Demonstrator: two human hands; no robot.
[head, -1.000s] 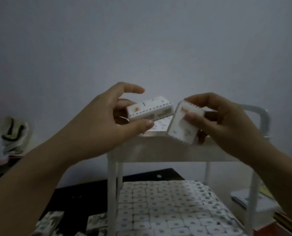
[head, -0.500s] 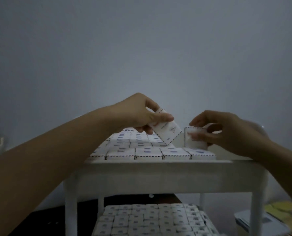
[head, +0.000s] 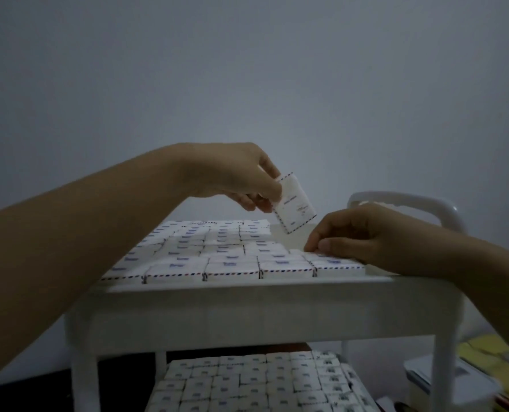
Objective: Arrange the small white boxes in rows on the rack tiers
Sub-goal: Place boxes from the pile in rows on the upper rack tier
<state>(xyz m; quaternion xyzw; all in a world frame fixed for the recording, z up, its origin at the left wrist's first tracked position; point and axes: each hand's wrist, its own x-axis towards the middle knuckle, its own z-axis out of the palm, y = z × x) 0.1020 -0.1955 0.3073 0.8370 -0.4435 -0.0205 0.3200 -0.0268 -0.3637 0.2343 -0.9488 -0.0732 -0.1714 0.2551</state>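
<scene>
Left grip [head: 241, 173] pinches tilted white box [head: 294, 208], dash-striped edges; right grip [head: 363, 233] hold unclear.

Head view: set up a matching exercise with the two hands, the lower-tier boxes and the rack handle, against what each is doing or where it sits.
Things
1. left hand
2. right hand
3. lower-tier boxes
4. rack handle

States
A. fingertips down on the rows on the top tier
B. arches behind the right hand
C. pinches a tilted white box in the air
D. packed in rows beneath the top tier

Pairs: 1-C, 2-A, 3-D, 4-B
</scene>
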